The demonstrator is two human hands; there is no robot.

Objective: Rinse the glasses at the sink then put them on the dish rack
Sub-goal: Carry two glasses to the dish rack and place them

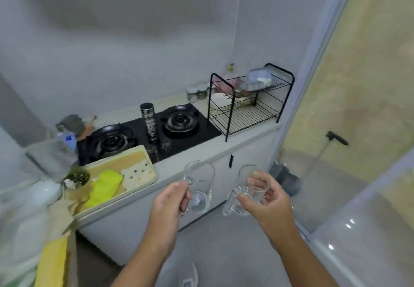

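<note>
My left hand [171, 199] grips the handle of a clear glass mug [199, 185], held upright in front of the counter edge. My right hand [266, 199] holds a second clear glass mug [246, 193], tilted slightly, with fingers wrapped around its body. Both mugs hang in the air below the counter. The black wire dish rack [246, 111] stands at the far right end of the counter, its lower shelf mostly bare, with plates and a plastic box on it. The sink lies at the far left, blurred.
A black two-burner gas stove [145, 132] fills the counter's middle, with a dark patterned tumbler [149, 122] on it. A beige tray [125, 174] with cloths lies left of it. A sliding glass door [349, 107] stands right. Another glass [188, 275] shows at the bottom edge.
</note>
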